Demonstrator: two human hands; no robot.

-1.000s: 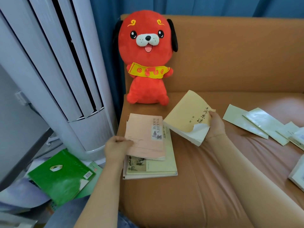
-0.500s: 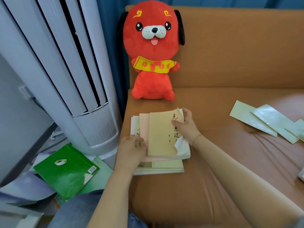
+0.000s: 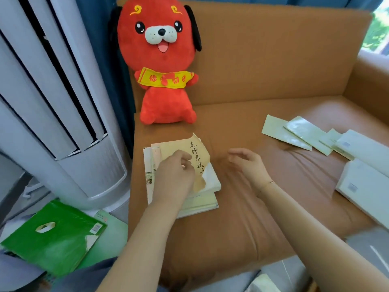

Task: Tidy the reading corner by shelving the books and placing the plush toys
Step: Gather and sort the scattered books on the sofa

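Observation:
A stack of books lies on the left end of the brown sofa seat. Its top book is a yellow one with black brush lettering and a torn, curled cover; a pale green book sits at the bottom. My left hand rests on the yellow book with its fingers bent, covering most of it. My right hand hovers just right of the stack, fingers relaxed, holding nothing. A red plush dog with a yellow scarf sits upright behind the stack against the sofa back.
Several pale green booklets and white books lie on the right of the seat. A white tower air conditioner stands left of the sofa. A green book and papers lie on the floor beside it.
My right hand laid the yellow book on the stack, let go and drew back to the right. My left hand moved from the stack's left edge onto the yellow cover.

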